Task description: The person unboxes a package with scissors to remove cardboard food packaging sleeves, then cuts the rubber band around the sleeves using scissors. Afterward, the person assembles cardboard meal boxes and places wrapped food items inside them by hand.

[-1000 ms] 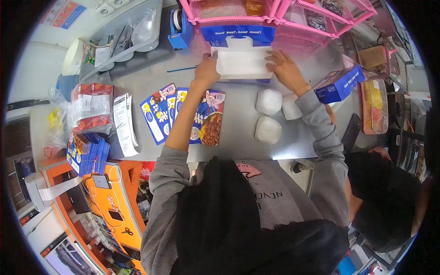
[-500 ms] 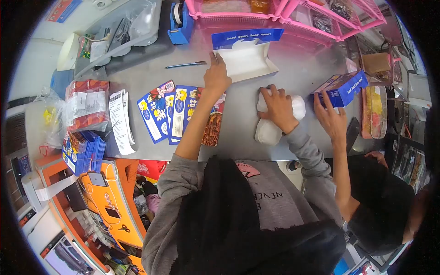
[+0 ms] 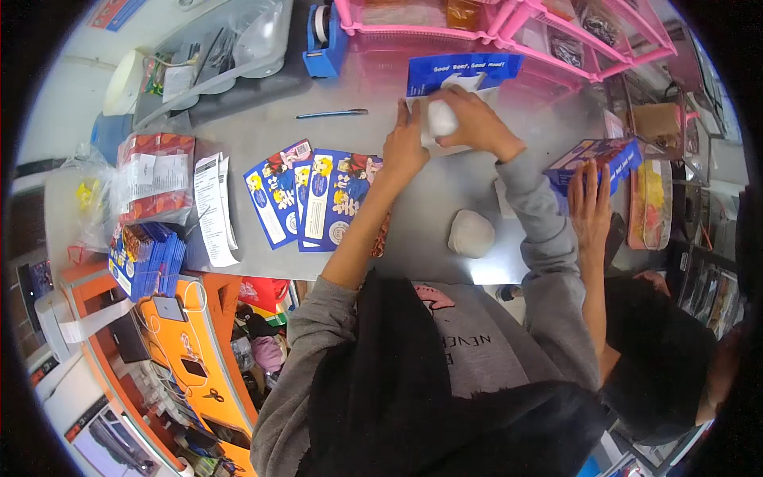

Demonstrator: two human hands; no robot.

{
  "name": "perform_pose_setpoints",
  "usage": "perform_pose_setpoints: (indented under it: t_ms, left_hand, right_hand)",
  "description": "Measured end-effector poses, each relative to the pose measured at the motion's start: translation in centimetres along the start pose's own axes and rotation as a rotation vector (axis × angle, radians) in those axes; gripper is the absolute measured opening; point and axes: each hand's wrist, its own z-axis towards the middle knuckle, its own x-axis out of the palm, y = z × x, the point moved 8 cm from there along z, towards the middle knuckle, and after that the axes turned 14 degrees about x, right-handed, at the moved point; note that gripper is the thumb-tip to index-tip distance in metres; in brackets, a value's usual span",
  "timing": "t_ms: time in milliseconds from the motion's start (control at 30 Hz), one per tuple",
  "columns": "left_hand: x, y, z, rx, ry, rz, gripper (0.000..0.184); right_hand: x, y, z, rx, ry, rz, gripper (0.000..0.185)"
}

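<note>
An open box [image 3: 465, 73] with a blue lid and white inside stands at the back middle of the metal table. My right hand [image 3: 477, 123] is closed on a round white wrapped item [image 3: 442, 119] at the box's left part. At the box's front left corner is my left hand [image 3: 407, 147], fingers apart, touching its edge. Another wrapped item [image 3: 471, 234] lies near the table's front edge; one more is mostly hidden by my right sleeve. Flat printed cartons [image 3: 338, 199] lie left of centre, partly under my left forearm.
A co-worker's hand [image 3: 590, 199] is at a closed blue box [image 3: 596, 163] on the right. Pink baskets [image 3: 413, 33] and a blue tape dispenser [image 3: 324, 48] line the back. A pen [image 3: 332, 114], receipts [image 3: 213, 211] and a bagged red package [image 3: 155, 179] are on the left.
My right hand has lifted a wrapped item from the front group and carried it up to the open box. The box and my left hand have shifted right in view.
</note>
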Motion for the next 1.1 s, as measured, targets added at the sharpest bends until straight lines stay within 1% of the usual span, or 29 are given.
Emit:
perform_pose_setpoints:
  t_ms: [33, 67, 133, 167, 200, 233, 267, 300, 333, 367, 400, 433, 467, 500, 533, 567, 600, 633, 667, 700, 733, 767, 800, 833, 867, 933, 1000, 1067, 1100]
  left_hand:
    - [0.2, 0.0, -0.1, 0.028, -0.014, -0.046, 0.089]
    - [0.4, 0.3, -0.2, 0.023, -0.015, -0.047, 0.089]
    - [0.4, 0.9, -0.1, 0.026, -0.079, -0.143, 0.089]
    - [0.4, 1.3, 0.0, 0.021, -0.078, -0.142, 0.089]
    - [0.2, 1.4, 0.2, 0.07, -0.089, -0.156, 0.086]
    - [0.1, 1.4, 0.2, 0.122, -0.099, -0.172, 0.083]
    - [-0.2, 1.4, 0.2, 0.125, -0.097, -0.176, 0.083]
    - [-0.3, 1.8, 0.1, 0.042, -0.059, -0.21, 0.079]
    - [-0.3, 2.3, -0.1, -0.042, -0.02, -0.243, 0.076]
    - [0.0, 2.8, -0.1, -0.042, -0.023, -0.248, 0.076]
    - [-0.1, 3.0, -0.1, 0.019, -0.081, -0.204, 0.073]
    - [0.0, 3.1, -0.4, 0.08, -0.134, -0.158, 0.07]
    - [-0.3, 2.8, -0.4, 0.08, -0.13, -0.158, 0.07]
    - [-0.2, 2.7, -0.3, 0.035, -0.095, -0.191, 0.068]
    - [0.0, 2.5, -0.2, -0.007, -0.059, -0.225, 0.065]
    - [0.0, 2.2, 0.0, -0.001, -0.055, -0.228, 0.065]
    - [0.0, 2.3, 0.0, -0.009, -0.062, -0.242, 0.064]
    - [-0.2, 2.5, -0.2, -0.021, -0.067, -0.255, 0.064]
    - [-0.1, 2.9, -0.2, -0.021, -0.064, -0.252, 0.064]
    - [-0.2, 3.3, -0.1, 0.026, -0.087, -0.223, 0.062]
    - [-0.4, 3.4, -0.1, 0.072, -0.113, -0.195, 0.062]
    - [-1.1, 3.2, 0.0, 0.069, -0.116, -0.193, 0.062]
    - [-1.1, 3.6, 0.0, -0.067, -0.058, -0.436, 0.06]
    - [-0.6, 3.7, -0.2, -0.202, 0.002, -0.678, 0.059]
    - [-0.2, 4.3, 0.0, -0.2, -0.001, -0.678, 0.059]
    - [-0.3, 4.7, 1.4, 0.052, -0.057, -0.446, 0.057]
    - [-0.4, 4.1, 2.4, 0.08, -0.058, -0.409, 0.056]
    - [0.1, 3.4, 3.2, 0.104, -0.055, -0.371, 0.054]
    - [0.3, 3.0, 3.6, 0.148, -0.079, -0.411, 0.053]
  right_hand:
    - [1.6, -0.8, 0.4, 0.021, -0.004, -0.126, 0.066]
    - [2.8, -1.4, 0.5, 0.019, 0.001, -0.126, 0.066]
    - [4.9, -1.9, 0.7, -0.04, 0.007, -0.237, 0.076]
    - [5.4, -1.7, 0.7, -0.069, 0.01, -0.289, 0.082]
    - [5.4, -1.9, 0.6, -0.069, 0.014, -0.288, 0.082]
    - [5.2, -2.2, 0.3, -0.088, 0.017, -0.263, 0.083]
    - [4.8, -2.5, 0.0, -0.105, 0.017, -0.241, 0.084]
    - [3.8, -2.1, -0.4, -0.1, 0.016, -0.245, 0.084]
    - [2.4, -1.9, -1.1, -0.066, 0.002, -0.088, 0.078]
    - [1.1, -1.9, -1.4, -0.036, -0.01, 0.067, 0.073]
    - [0.6, -2.5, -1.8, -0.035, -0.003, 0.064, 0.073]
    - [-0.8, -3.9, -2.4, 0.042, -0.149, -0.097, 0.064]
    - [-2.1, -4.6, -2.8, 0.121, -0.3, -0.258, 0.055]
    - [-2.0, -4.8, -2.9, 0.126, -0.303, -0.258, 0.055]
    - [-2.9, -6.6, -3.3, 0.354, -0.39, -0.199, 0.045]
    - [-3.6, -8.4, -4.2, 0.582, -0.474, -0.138, 0.038]
    - [-3.2, -9.8, -4.1, 0.586, -0.477, -0.14, 0.038]
    - [-1.3, -12.5, -3.4, 0.621, -0.343, -0.105, 0.033]
    - [-0.2, -14.6, -3.2, 0.636, -0.276, -0.082, 0.031]
    - [0.9, -16.7, -3.1, 0.651, -0.209, -0.061, 0.029]
    - [0.8, -18.3, -3.3, 0.617, -0.252, 0.083, 0.029]
    - [0.6, -18.5, -3.3, 0.597, -0.273, 0.155, 0.029]
    - [0.1, -18.1, -3.2, 0.575, -0.292, 0.226, 0.029]
    - [-0.1, -18.4, -3.4, 0.64, -0.247, 0.22, 0.03]
    - [-0.1, -18.5, -3.5, 0.671, -0.225, 0.216, 0.031]
    - [0.1, -19.4, -3.2, 0.695, -0.202, 0.218, 0.031]
    - [-0.5, -19.7, -2.9, 0.682, -0.194, 0.222, 0.03]
    - [-1.6, -20.2, -2.7, 0.663, -0.218, 0.09, 0.03]
    - [-1.8, -20.5, -2.6, 0.656, -0.224, 0.048, 0.03]
